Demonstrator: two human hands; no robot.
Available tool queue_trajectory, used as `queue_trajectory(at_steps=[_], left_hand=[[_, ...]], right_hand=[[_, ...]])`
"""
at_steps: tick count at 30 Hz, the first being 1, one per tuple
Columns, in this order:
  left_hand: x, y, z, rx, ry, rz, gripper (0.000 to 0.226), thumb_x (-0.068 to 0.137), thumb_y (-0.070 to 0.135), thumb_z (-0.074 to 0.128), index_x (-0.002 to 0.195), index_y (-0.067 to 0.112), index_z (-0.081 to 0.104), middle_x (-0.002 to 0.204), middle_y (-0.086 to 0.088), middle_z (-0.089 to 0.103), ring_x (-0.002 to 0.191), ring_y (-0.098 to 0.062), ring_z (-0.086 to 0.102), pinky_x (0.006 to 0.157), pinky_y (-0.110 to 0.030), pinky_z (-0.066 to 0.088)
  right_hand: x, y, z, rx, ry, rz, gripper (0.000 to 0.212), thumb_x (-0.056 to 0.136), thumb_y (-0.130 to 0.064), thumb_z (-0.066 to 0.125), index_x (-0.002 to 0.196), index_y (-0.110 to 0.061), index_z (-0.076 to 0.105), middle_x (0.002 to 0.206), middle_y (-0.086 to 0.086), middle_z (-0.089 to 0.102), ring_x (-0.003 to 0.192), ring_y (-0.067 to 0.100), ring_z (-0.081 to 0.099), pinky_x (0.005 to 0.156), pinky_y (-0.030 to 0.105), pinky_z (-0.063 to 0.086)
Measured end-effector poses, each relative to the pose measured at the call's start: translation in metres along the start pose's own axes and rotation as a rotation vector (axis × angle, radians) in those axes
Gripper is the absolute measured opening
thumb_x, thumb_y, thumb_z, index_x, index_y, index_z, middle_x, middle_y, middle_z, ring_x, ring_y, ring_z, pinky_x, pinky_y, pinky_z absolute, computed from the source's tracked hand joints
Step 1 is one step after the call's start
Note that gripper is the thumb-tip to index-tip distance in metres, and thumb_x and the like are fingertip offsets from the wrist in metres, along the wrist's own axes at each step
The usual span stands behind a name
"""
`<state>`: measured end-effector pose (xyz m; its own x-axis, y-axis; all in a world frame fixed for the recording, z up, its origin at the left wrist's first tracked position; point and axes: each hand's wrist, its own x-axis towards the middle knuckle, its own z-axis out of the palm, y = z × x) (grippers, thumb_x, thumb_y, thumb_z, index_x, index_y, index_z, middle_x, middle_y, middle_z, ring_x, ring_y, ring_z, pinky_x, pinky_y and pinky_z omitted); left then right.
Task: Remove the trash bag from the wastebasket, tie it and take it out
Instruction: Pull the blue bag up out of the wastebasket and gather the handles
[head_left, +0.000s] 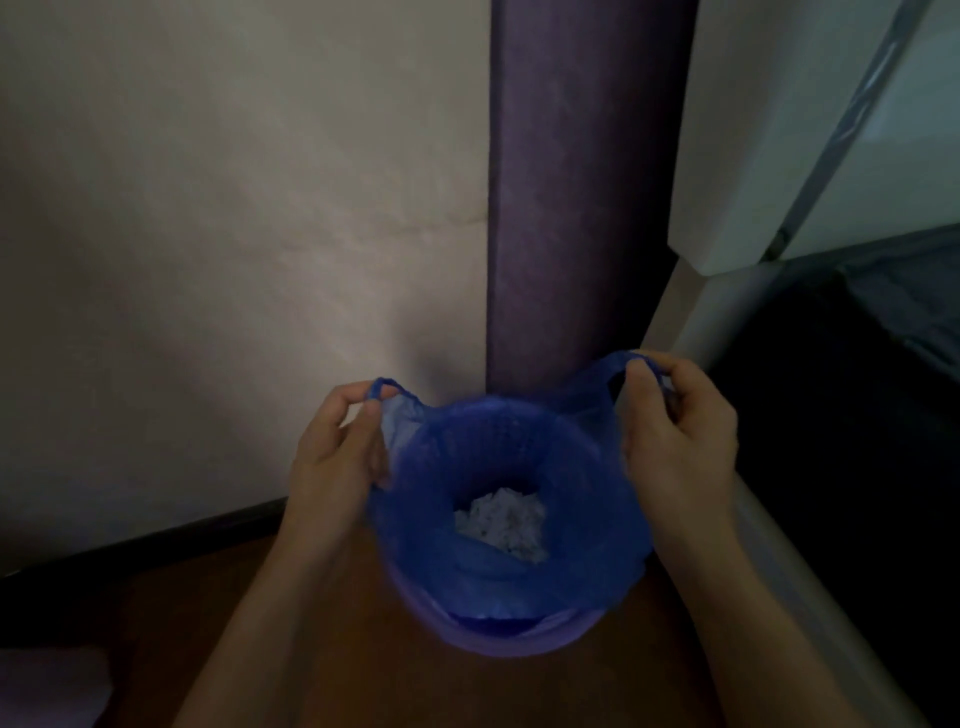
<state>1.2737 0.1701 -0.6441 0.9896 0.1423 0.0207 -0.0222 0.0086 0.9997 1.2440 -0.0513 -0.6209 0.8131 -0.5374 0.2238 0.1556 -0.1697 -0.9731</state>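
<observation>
We see left hand (337, 447) and right hand (675, 431) each pinching a handle of the blue trash bag (587, 493). Bag rim still drapes over the purple wastebasket (519, 642), lower centre. Bare floor (166, 597) lower left; wall (234, 234) close behind.

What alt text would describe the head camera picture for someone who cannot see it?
Two bare hands, left hand and right hand, each pinch a handle of a blue trash bag lining a purple wastebasket. White crumpled trash lies inside; the wastebasket stands on a brown floor.

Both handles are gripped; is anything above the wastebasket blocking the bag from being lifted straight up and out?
Nothing visible does. The left hand and right hand each pinch a handle of the blue trash bag, which lines the purple wastebasket. The space directly above is open; the white furniture edge sits off to the right.
</observation>
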Motion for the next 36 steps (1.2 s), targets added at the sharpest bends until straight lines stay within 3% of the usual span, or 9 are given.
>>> queue_trajectory(at_steps=[8, 12, 15, 18, 22, 28, 30, 33, 36], left_hand=[[-0.001, 0.018, -0.020, -0.020, -0.282, 0.207, 0.028, 0.097, 0.012, 0.045, 0.077, 0.017, 0.064, 0.063, 0.000, 0.050, 0.061, -0.016, 0.046, 0.061, -0.024, 0.042], [-0.003, 0.027, -0.023, 0.104, -0.347, 0.311, 0.019, 0.094, 0.017, 0.056, 0.076, 0.011, 0.059, 0.068, 0.009, 0.059, 0.066, -0.005, 0.056, 0.065, -0.014, 0.046], [0.001, 0.024, -0.025, 0.054, -0.345, 0.283, 0.011, 0.089, 0.024, 0.055, 0.085, 0.018, 0.062, 0.104, 0.007, 0.067, 0.103, -0.009, 0.062, 0.086, -0.021, 0.047], [0.003, 0.023, -0.024, -0.042, -0.325, 0.222, 0.015, 0.088, 0.030, 0.053, 0.089, 0.022, 0.066, 0.119, -0.003, 0.070, 0.114, -0.021, 0.063, 0.092, -0.032, 0.048], [-0.001, 0.028, -0.016, -0.097, -0.350, 0.212, 0.016, 0.089, 0.031, 0.054, 0.088, 0.020, 0.065, 0.091, -0.003, 0.072, 0.088, -0.025, 0.067, 0.084, -0.042, 0.053], [-0.002, 0.028, -0.014, -0.095, -0.350, 0.226, 0.015, 0.092, 0.027, 0.053, 0.089, 0.020, 0.066, 0.087, -0.003, 0.069, 0.085, -0.023, 0.064, 0.083, -0.044, 0.052], [-0.002, 0.029, -0.014, -0.138, -0.333, 0.227, 0.017, 0.095, 0.020, 0.051, 0.087, 0.024, 0.066, 0.087, -0.002, 0.068, 0.084, -0.023, 0.063, 0.082, -0.043, 0.050], [-0.002, 0.033, -0.014, -0.223, -0.311, 0.228, 0.020, 0.095, 0.016, 0.047, 0.087, 0.023, 0.064, 0.089, -0.003, 0.065, 0.083, -0.025, 0.060, 0.080, -0.043, 0.050], [-0.003, 0.037, -0.012, -0.369, -0.233, 0.154, 0.013, 0.097, 0.016, 0.047, 0.091, 0.019, 0.058, 0.089, -0.001, 0.064, 0.076, -0.021, 0.059, 0.074, -0.038, 0.052]], right_hand=[[-0.003, -0.004, -0.001, 0.082, -0.080, -0.206, 0.023, 0.096, -0.018, 0.056, 0.074, -0.024, 0.059, 0.059, -0.010, 0.051, 0.054, 0.004, 0.046, 0.052, 0.020, 0.038], [0.009, -0.004, -0.016, 0.241, -0.078, -0.191, 0.024, 0.081, -0.022, 0.065, 0.059, -0.030, 0.067, 0.089, -0.007, 0.063, 0.094, 0.017, 0.060, 0.084, 0.034, 0.045], [0.009, -0.003, -0.019, 0.377, -0.202, -0.076, 0.018, 0.088, -0.025, 0.067, 0.072, -0.025, 0.076, 0.114, 0.006, 0.073, 0.119, 0.030, 0.062, 0.104, 0.043, 0.045], [0.000, -0.007, -0.010, 0.401, -0.303, 0.014, 0.027, 0.087, -0.039, 0.061, 0.100, -0.021, 0.077, 0.098, 0.013, 0.077, 0.100, 0.036, 0.071, 0.093, 0.046, 0.055], [-0.006, -0.009, 0.002, 0.383, -0.415, 0.034, 0.029, 0.091, -0.039, 0.052, 0.080, -0.019, 0.068, 0.063, 0.004, 0.060, 0.054, 0.026, 0.058, 0.090, 0.049, 0.055], [-0.002, -0.007, -0.005, 0.516, -0.436, 0.179, 0.054, 0.094, -0.035, 0.044, 0.065, 0.007, 0.061, 0.086, 0.014, 0.075, 0.080, 0.028, 0.072, 0.080, 0.036, 0.059], [0.000, -0.009, -0.010, 0.542, -0.481, 0.174, 0.043, 0.092, -0.040, 0.045, 0.089, -0.012, 0.077, 0.096, 0.010, 0.076, 0.091, 0.029, 0.073, 0.085, 0.037, 0.059], [0.005, -0.013, -0.019, 0.579, -0.472, 0.099, 0.058, 0.084, -0.048, 0.062, 0.138, -0.029, 0.054, 0.071, 0.003, 0.064, 0.061, 0.018, 0.061, 0.088, 0.040, 0.058], [0.012, -0.022, -0.035, 0.581, -0.292, 0.015, 0.070, 0.081, -0.043, 0.069, 0.145, -0.031, 0.044, 0.055, -0.003, 0.031, 0.041, 0.009, 0.026, 0.053, 0.028, 0.051]])
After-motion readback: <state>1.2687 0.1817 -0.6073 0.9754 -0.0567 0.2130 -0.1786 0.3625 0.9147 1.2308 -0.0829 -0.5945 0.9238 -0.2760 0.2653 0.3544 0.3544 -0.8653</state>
